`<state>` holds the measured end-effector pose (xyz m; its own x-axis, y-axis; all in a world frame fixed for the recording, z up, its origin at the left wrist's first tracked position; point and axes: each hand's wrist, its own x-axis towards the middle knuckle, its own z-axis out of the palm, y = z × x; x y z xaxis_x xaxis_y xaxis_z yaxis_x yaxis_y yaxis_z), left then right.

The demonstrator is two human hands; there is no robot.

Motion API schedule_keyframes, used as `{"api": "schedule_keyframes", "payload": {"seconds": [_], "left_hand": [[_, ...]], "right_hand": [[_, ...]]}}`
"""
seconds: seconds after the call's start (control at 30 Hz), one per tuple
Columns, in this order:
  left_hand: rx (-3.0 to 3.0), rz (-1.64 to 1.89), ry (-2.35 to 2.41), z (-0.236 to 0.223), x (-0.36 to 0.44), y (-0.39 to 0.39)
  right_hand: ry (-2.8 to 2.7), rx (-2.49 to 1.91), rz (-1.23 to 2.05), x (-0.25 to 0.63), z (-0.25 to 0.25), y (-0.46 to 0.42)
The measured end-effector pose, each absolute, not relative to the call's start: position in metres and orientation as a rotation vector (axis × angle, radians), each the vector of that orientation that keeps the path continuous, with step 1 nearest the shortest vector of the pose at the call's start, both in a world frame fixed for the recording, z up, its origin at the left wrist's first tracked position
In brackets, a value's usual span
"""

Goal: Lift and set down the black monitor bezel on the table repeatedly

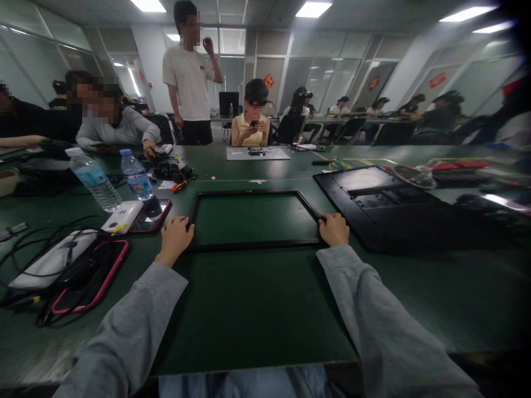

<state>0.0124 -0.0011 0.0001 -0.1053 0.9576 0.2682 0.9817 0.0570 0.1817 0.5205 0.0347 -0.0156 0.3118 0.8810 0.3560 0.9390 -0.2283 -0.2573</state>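
Observation:
A thin black rectangular frame (253, 193) lies flat on the green table (249, 309) in front of me. My left hand (175, 236) is closed on the frame's near left corner. My right hand (334, 229) is closed on its near right corner. Both arms wear grey sleeves. The green tabletop shows through the frame's open middle.
A black monitor back panel (373, 199) lies just right of the frame. On the left are two water bottles (94, 179), phones (151, 215), a white power bank (123, 216) and tangled cables (37, 265). Several people sit or stand across the table.

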Motion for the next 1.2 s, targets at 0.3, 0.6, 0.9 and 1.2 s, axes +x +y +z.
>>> {"api": "schedule_keyframes", "payload": {"seconds": [0.3,0.6,0.9,1.2], "left_hand": [[-2.045,-0.51,-2.204,0.001,0.013,-0.002],[-2.048,-0.54,-2.2,0.001,0.012,-0.002],[-2.036,-0.655,-2.141,0.004,0.017,-0.003],[-2.422,-0.678,-2.009,0.002,0.029,-0.004]], "right_hand": [[-1.653,-2.204,-0.173,0.52,-0.012,0.034],[-1.729,-2.089,-0.203,0.543,-0.022,0.04],[-1.762,-1.959,-0.109,0.539,-0.02,0.043],[-1.689,-1.876,-0.079,0.543,-0.015,0.045]]}}
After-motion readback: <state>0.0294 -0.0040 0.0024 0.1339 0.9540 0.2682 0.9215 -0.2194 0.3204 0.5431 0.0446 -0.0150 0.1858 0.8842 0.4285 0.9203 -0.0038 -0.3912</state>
